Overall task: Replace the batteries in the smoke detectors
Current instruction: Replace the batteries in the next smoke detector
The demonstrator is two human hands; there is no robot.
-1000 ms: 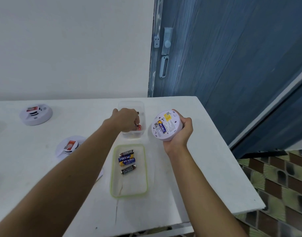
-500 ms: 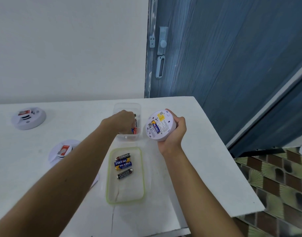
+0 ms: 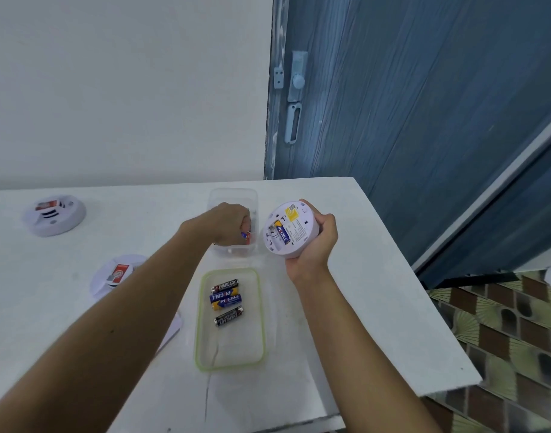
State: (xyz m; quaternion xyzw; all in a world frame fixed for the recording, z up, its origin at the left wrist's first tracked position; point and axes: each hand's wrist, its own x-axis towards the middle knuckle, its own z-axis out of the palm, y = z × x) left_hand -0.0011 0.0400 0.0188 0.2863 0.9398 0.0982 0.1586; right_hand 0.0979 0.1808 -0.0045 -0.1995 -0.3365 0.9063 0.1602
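Note:
My right hand (image 3: 317, 245) grips a white round smoke detector (image 3: 291, 229), back side up, with one blue battery seated in its open compartment. My left hand (image 3: 228, 223) reaches into a clear plastic tub (image 3: 233, 195) and pinches a battery (image 3: 246, 235) with a red and blue wrap. A green-rimmed clear lid (image 3: 230, 317) lies nearer me and holds three batteries (image 3: 225, 300). Two more white detectors lie to the left, a far one (image 3: 54, 215) and a near one (image 3: 116, 275) partly hidden by my left forearm.
The white table (image 3: 346, 323) ends at its right edge close to my right arm, above a patterned tile floor (image 3: 502, 339). A blue door (image 3: 408, 104) with a latch stands behind the table's far right corner. A white wall runs along the back.
My left hand stays in the tub and has curled round a battery. The detector in my right hand has barely shifted; the view has moved slightly.

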